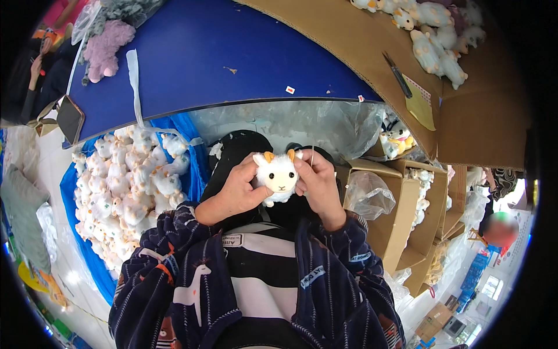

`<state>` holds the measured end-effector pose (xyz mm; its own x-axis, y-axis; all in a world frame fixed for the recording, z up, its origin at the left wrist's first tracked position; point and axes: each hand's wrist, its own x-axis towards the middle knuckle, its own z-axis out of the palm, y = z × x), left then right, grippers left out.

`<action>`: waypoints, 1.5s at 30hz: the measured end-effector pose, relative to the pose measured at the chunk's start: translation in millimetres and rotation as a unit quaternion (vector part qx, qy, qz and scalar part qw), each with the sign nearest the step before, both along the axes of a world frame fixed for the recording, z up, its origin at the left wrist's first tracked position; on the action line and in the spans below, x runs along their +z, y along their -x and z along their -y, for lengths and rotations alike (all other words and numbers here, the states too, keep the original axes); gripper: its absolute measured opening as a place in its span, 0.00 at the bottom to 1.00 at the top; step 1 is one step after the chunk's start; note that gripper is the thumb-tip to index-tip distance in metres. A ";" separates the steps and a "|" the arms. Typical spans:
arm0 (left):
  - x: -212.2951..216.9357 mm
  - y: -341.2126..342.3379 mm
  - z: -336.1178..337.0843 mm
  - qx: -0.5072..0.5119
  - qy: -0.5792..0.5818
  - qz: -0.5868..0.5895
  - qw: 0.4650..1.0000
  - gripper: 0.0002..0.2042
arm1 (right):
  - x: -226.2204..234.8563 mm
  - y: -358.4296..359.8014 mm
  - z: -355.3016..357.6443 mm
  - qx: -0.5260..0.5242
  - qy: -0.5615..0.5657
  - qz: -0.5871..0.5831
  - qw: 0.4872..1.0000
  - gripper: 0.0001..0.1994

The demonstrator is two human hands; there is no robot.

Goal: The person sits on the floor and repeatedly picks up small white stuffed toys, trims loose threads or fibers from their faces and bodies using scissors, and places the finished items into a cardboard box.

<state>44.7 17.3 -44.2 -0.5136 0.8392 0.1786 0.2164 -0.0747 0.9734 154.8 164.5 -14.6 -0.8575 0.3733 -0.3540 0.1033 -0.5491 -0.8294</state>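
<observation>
A small white plush goat [283,181] with orange horns, black eyes and a stitched mouth faces up above my lap. Its left side is wrapped by the fingers of my left hand [233,191], with the thumb below its cheek. Fingers of my right hand [321,185] pinch the other side, near the ear and cheek. A thin, pale sliver stands up beside the right fingers; whether it is a needle or thread I cannot tell. The back of the goat is hidden.
A blue bag [68,192] of white plush toys [125,186] stands at my left. Ahead is a blue table [232,46] with a phone [70,119] at its left edge. Snips [397,75] lie on a cardboard box [343,35] at right; open cartons [381,224] stand below.
</observation>
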 end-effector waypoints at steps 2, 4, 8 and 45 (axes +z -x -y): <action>-0.4 0.7 0.4 0.001 0.000 0.009 1.000 0.20 | -2.7 6.1 -5.5 0.025 0.111 -0.001 0.994 0.10; 1.2 1.0 0.2 0.014 0.003 0.054 0.998 0.19 | -1.1 9.3 -1.1 -0.003 0.029 0.026 0.999 0.11; 3.3 4.7 0.4 0.047 -0.020 0.236 0.971 0.19 | 4.3 1.4 4.2 -0.056 -0.245 0.055 0.966 0.11; 19.1 7.8 -10.5 0.106 -0.002 -0.168 0.980 0.23 | -21.2 8.4 17.6 -0.108 -0.505 -0.060 0.854 0.19</action>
<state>36.9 27.8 -25.0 -0.5880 0.7191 0.3704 0.5357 0.0031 0.8444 146.4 146.9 -35.8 -0.7373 0.5908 0.3276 -0.0283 0.4575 -0.8887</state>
